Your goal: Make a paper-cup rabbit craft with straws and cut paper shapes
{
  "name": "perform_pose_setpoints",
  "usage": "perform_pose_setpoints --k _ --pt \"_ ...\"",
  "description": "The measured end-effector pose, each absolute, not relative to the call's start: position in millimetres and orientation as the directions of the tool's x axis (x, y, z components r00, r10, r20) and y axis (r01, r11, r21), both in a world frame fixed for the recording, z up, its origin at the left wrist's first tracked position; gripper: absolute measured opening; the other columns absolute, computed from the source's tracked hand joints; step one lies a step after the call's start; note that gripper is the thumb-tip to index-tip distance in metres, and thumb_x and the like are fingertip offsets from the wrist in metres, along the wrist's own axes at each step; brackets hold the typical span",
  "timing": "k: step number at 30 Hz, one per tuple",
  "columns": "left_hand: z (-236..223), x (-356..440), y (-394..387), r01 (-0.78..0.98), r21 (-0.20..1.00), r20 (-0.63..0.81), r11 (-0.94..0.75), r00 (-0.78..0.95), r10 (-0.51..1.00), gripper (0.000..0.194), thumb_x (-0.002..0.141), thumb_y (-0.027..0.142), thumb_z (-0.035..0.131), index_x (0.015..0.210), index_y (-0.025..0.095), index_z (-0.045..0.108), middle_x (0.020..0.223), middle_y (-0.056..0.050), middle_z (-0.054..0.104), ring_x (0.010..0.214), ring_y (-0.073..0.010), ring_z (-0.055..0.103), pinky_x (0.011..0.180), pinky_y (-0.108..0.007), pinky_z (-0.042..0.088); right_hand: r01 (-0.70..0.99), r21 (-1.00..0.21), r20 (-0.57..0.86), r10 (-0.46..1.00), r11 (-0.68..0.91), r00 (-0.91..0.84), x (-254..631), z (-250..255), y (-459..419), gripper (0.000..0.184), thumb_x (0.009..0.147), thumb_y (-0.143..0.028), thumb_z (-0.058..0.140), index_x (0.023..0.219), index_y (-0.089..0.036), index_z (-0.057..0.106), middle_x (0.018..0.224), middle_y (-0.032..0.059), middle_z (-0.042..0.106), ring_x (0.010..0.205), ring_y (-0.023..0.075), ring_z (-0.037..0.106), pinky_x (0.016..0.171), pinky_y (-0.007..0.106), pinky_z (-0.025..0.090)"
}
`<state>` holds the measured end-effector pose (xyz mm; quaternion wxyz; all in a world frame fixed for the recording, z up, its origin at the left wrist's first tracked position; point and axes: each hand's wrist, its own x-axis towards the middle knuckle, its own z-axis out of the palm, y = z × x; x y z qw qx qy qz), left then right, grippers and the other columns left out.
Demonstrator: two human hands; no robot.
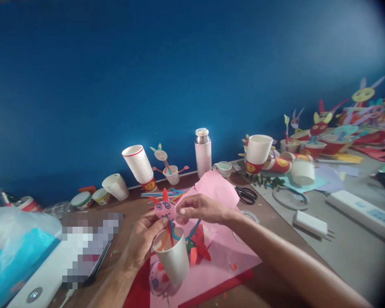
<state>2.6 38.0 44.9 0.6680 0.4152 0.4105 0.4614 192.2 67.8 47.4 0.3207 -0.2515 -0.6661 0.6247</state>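
Observation:
A pink paper animal face (164, 210) with drawn eyes and red-orange ears stands above a white paper cup (173, 261), which leans slightly. Coloured strips run from the face down into the cup. My left hand (144, 233) grips the face, thumb on its lower front edge and fingers behind. At the face's right edge, my right hand (199, 209) pinches thumb and fingers together; what lies between them is hidden. Beneath are pink paper sheets (224, 248). A second pink drawn face (158, 278) lies by the cup's base, and red paper cutouts (200, 244) lie to its right.
Behind stand a stacked tower of paper cups (137, 164), a finished cup puppet (161, 155), and a thermos (203, 154). Black scissors (246, 194) lie to the right, near a power strip (365, 214) and a charger (311, 224). A pixelated phone-like area (93, 248) is at left.

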Motion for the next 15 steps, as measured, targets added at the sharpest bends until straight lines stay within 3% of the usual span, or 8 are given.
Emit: perform_pose_setpoints --k 5,9,12,15 --pt "44 1 40 -0.273 0.933 -0.171 0.234 0.234 0.957 0.019 0.064 0.019 0.068 0.082 0.013 0.066 0.073 -0.006 0.07 0.066 -0.0192 0.064 0.064 -0.029 0.048 -0.105 -0.994 0.103 0.725 0.042 -0.681 195 48 69 0.035 0.078 -0.043 0.053 0.09 -0.012 0.061 0.083 0.0062 0.064 0.078 0.0137 0.059 0.078 0.032 0.044" --pt "41 -2 42 -0.259 0.933 -0.179 0.248 0.265 0.948 0.021 0.067 0.021 0.066 0.087 0.014 0.066 0.076 -0.006 0.069 0.066 -0.0186 0.064 0.065 -0.03 0.048 0.0 -0.997 0.059 0.785 0.075 -0.616 188 44 67 0.026 0.071 -0.033 0.063 0.088 -0.014 0.062 0.077 0.002 0.061 0.071 0.0111 0.056 0.067 0.024 0.044" --pt "39 -2 42 -0.24 0.939 -0.182 0.247 0.262 0.948 0.022 0.067 0.021 0.066 0.087 0.014 0.066 0.074 -0.005 0.069 0.064 -0.0172 0.063 0.064 -0.029 0.048 0.022 -0.995 0.07 0.837 0.098 -0.543 183 41 67 0.013 0.071 -0.025 0.06 0.076 -0.014 0.063 0.065 -0.0015 0.057 0.061 0.0082 0.051 0.059 0.02 0.041" --pt "40 -1 41 -0.218 0.942 -0.2 0.255 0.244 0.949 0.018 0.065 0.021 0.068 0.082 0.014 0.067 0.07 -0.004 0.069 0.062 -0.0168 0.062 0.062 -0.028 0.048 0.051 -0.991 0.084 0.863 0.126 -0.498 181 41 67 0.011 0.071 -0.02 0.054 0.07 -0.014 0.063 0.06 -0.0025 0.054 0.057 0.007 0.047 0.054 0.019 0.038"
